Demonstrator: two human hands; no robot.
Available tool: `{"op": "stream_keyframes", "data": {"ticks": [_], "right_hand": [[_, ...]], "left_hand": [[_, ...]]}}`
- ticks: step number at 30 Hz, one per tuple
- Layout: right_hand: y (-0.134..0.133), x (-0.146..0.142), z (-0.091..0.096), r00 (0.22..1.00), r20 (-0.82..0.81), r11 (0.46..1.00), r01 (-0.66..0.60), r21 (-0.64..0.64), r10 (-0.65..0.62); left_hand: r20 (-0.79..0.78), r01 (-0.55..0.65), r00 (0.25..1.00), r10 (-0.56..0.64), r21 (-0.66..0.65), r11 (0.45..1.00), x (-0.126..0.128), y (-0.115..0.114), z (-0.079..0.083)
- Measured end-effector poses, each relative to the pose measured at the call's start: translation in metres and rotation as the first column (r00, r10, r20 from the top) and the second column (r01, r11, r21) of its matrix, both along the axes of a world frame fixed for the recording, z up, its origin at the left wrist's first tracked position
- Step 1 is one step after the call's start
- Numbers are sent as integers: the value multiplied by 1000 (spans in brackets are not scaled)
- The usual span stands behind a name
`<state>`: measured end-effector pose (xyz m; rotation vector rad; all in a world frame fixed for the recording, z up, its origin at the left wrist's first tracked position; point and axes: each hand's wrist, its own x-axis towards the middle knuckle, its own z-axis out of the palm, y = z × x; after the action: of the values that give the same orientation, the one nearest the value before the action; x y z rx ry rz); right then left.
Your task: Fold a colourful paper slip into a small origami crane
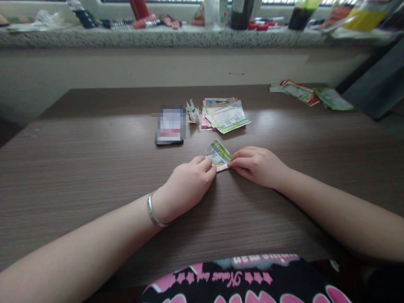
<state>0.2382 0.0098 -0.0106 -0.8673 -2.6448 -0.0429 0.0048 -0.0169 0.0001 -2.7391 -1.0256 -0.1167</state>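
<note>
head view: printed paper leaflet (217, 152), green-banded, pinched at its near edge by two bare hands.
landmark, leaflet stack (226, 115): loosely squared, on a wood-grain table (94, 176). item held: nearer the wearer than the stack, its near edge showing a narrow folded strip; left hand (192, 179), silver bangle (154, 212) at wrist, fingers closed on the left corner; right hand (259, 166), fingertips closed on the right corner; hands slightly apart. just left of stack: small folded-paper piece (193, 113), then mobile phone (171, 126), screen blurred. well right of stack: loose leaflets (301, 92). beyond stack: speckled stone windowsill (189, 40).
</note>
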Motion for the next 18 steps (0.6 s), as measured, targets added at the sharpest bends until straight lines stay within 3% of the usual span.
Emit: {"op": "stream_keyframes", "data": {"ticks": [18], "right_hand": [[-8, 0, 5, 984, 162, 998, 70, 6, -70]], "left_hand": [[-25, -15, 1000, 15, -6, 1000, 1, -1, 4]]}}
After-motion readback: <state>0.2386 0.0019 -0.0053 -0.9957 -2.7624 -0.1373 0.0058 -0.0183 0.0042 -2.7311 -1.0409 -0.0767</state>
